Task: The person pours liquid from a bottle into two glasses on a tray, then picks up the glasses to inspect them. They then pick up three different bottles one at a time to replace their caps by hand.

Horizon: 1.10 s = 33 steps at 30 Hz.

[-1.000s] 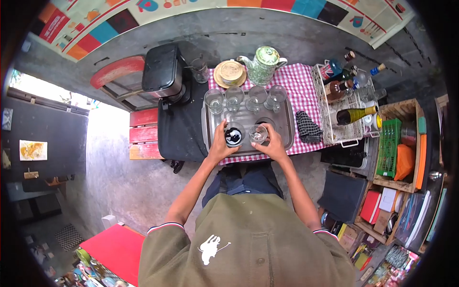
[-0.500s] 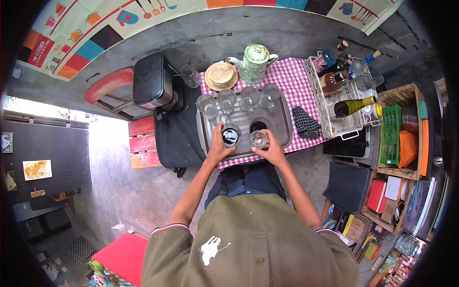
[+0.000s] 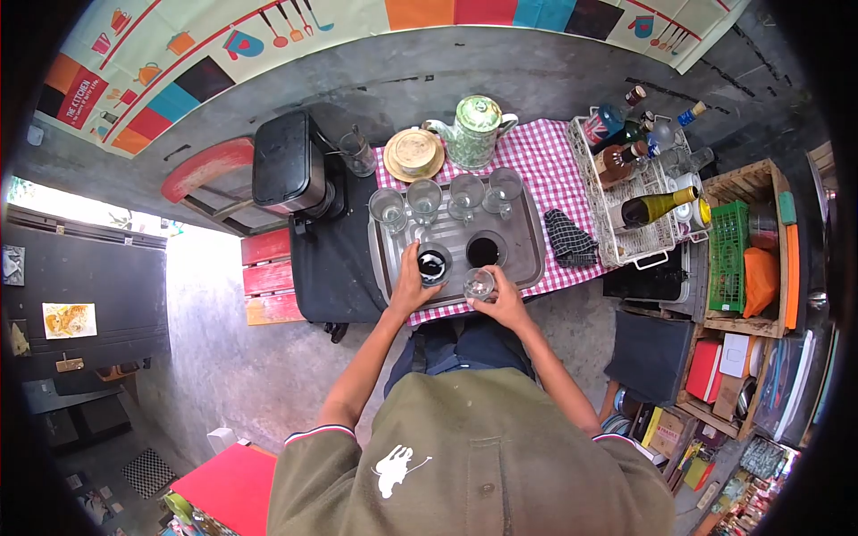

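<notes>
My left hand (image 3: 411,284) is wrapped round the left side of a drinking glass (image 3: 434,265) holding dark liquid, at the front of the metal tray (image 3: 539,248). Fingers closed, my right hand (image 3: 506,304) grips a small clear glass (image 3: 479,284) near the tray's front edge. Just behind that small glass stands a second drinking glass (image 3: 485,250), also with dark liquid in it. Several clear glass mugs (image 3: 424,200) stand in a row along the back of the tray; no dark liquid shows in them.
A green patterned pitcher (image 3: 475,138) and a lidded pot (image 3: 414,152) stand behind the tray on a checked cloth (image 3: 559,179). To the right are a dark folded cloth (image 3: 570,237) and a wire rack (image 3: 612,214) with bottles. A black appliance (image 3: 290,165) stands left.
My right hand has drawn the small glass slightly toward my body, uncovering more of the second dark-filled glass. My left hand still holds its glass, and the view has shifted slightly.
</notes>
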Available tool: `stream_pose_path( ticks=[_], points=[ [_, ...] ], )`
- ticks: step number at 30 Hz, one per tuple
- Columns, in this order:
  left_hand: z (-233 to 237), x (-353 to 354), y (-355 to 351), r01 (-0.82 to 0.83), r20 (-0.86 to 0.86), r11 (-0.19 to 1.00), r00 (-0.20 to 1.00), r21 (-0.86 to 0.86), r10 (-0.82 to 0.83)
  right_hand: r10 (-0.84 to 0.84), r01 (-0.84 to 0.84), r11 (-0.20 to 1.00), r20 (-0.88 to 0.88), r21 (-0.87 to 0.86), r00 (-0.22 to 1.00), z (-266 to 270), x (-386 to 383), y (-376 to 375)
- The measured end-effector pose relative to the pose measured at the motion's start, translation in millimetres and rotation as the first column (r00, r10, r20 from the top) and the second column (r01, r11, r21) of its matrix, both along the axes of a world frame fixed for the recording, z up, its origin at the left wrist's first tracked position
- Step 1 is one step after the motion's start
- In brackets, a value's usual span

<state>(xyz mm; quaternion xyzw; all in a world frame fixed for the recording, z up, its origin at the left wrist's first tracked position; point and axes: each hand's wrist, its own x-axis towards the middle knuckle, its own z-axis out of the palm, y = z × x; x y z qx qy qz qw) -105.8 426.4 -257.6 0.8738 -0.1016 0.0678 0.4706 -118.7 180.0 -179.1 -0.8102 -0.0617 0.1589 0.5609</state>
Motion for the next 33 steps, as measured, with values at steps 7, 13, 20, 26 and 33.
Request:
stream_pose_path(
  ticks=[7,13,20,26,33],
  points=[
    [27.9,-15.4,-0.9,-0.032,0.069,0.99,0.997,0.141,0.023,-0.001,0.0,1.0,0.041,0.028,0.999,1.7,-5.7,-2.6],
    [68.3,-44.0,2.1,-0.098,0.069,0.982,0.994,0.163,0.088,-0.032,0.03,0.999,0.101,0.029,0.994,7.8,-5.7,-8.2],
    [110.9,-26.0,-16.9,0.145,-0.153,0.969,0.972,-0.202,-0.178,-0.037,0.032,0.999,0.183,0.03,0.982,24.6,-3.3,-10.5],
    [123.2,-6.1,-50.1,0.296,-0.215,0.914,0.908,-0.277,-0.359,-0.066,0.058,0.998,0.258,0.036,0.964,43.1,-1.2,-13.4],
    [117.2,13.3,-82.5,0.327,-0.238,0.855,0.864,-0.403,-0.443,-0.148,0.147,0.989,0.215,0.017,0.966,42.8,-2.6,-38.2]
  ],
)
